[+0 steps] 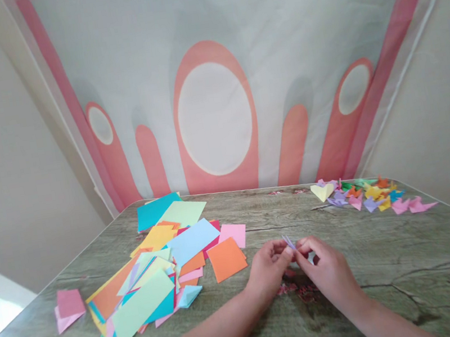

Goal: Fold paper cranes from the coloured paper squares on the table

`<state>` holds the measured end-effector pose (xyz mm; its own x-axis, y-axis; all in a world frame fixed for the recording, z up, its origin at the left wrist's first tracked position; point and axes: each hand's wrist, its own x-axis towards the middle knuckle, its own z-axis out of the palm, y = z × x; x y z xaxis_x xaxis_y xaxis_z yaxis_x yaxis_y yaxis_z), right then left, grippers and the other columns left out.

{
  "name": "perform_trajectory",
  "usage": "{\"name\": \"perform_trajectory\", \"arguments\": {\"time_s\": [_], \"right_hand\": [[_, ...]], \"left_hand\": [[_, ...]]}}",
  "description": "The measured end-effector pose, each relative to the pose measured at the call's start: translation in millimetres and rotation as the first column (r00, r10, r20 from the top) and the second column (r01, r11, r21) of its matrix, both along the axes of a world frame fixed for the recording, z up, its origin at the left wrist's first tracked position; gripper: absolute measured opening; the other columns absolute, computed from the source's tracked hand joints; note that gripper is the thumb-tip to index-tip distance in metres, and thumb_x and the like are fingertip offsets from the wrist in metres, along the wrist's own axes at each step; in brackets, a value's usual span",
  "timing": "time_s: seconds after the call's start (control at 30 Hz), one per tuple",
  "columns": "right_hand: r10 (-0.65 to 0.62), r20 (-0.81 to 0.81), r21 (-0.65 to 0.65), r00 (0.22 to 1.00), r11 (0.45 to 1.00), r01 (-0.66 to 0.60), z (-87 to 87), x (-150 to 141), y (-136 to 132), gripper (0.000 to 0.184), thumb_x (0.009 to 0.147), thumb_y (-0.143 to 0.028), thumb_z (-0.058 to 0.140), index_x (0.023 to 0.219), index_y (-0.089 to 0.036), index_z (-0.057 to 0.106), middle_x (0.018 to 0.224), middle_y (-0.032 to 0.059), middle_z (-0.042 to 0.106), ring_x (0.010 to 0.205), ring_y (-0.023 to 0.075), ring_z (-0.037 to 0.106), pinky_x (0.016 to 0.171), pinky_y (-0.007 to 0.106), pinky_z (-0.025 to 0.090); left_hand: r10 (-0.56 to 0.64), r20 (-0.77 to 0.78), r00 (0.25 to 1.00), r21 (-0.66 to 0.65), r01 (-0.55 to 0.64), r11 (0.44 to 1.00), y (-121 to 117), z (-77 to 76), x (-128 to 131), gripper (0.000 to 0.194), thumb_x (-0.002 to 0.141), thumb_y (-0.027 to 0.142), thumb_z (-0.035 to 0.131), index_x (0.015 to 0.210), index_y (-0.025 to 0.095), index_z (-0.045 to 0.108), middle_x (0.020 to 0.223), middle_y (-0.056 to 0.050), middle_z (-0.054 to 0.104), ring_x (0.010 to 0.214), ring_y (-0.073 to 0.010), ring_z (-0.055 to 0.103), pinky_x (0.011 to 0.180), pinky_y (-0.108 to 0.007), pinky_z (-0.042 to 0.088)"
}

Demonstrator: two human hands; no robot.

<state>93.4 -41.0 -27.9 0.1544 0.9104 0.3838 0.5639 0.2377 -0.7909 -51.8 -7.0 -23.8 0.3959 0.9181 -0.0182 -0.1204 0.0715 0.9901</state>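
Between my two hands, just above the wooden-patterned table, is a small folded piece of purple paper with narrow points sticking up. My left hand pinches it from the left between thumb and fingers. From the other side, the thumb and fingertips of my right hand are closed on it too. Most of the paper is covered by the fingertips, so its full shape cannot be made out. Nearest to my left hand lies an orange paper square.
A loose pile of coloured paper sheets spreads over the left side, with a folded light-blue piece at its edge. Pink squares lie farther left. Several small folded paper figures and a pale yellow paper heart sit back right.
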Motion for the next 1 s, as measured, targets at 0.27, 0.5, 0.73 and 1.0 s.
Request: {"name": "perform_trajectory", "arguments": {"time_s": [0.27,0.5,0.73,1.0], "right_hand": [[0.145,-0.007,0.028,0.989,0.989,-0.145,2.6,-7.0,-2.2,0.016,0.088,-0.033,0.054,0.087,-0.024,0.066,0.094,0.0071,0.065,0.089,0.0231,0.06,0.075,0.032,0.047],[0.113,-0.152,-0.082,0.982,0.989,-0.127,-1.2,7.8,4.9,0.03,0.085,-0.045,0.057,0.1,-0.02,0.064,0.089,0.0062,0.069,0.079,0.0216,0.064,0.068,0.031,0.05],[0.157,-0.214,-0.136,0.964,0.973,-0.188,3.2,10.8,5.8,0.028,0.082,-0.046,0.059,0.081,-0.019,0.066,0.081,0.0033,0.067,0.077,0.0198,0.061,0.069,0.028,0.047],[0.137,-0.291,-0.164,0.947,0.968,-0.191,9.4,12.0,1.6,0.034,0.087,-0.049,0.053,0.079,-0.019,0.067,0.068,0.0,0.062,0.06,0.0148,0.051,0.056,0.025,0.04]], "left_hand": [[-0.115,0.03,0.993,-0.001,0.115,0.993,4.1,-0.3,-2.5,0.044,0.072,0.05,0.071,0.093,0.012,0.069,0.082,-0.004,0.064,0.07,-0.0131,0.056,0.064,-0.024,0.046],[-0.098,-0.112,0.989,0.003,0.099,0.995,10.8,-1.3,-9.4,0.04,0.071,0.051,0.069,0.076,0.011,0.068,0.063,-0.001,0.06,0.049,-0.0078,0.044,0.046,-0.02,0.036],[-0.09,-0.202,0.975,0.05,0.102,0.994,8.0,0.7,-9.3,0.025,0.068,0.037,0.072,0.07,0.013,0.068,0.062,-0.001,0.064,0.052,-0.0101,0.048,0.05,-0.02,0.035],[-0.081,-0.141,0.987,0.036,0.087,0.996,11.8,-0.8,-10.5,0.037,0.068,0.049,0.073,0.073,0.012,0.069,0.062,0.001,0.057,0.055,-0.0088,0.043,0.053,-0.021,0.031]]}}
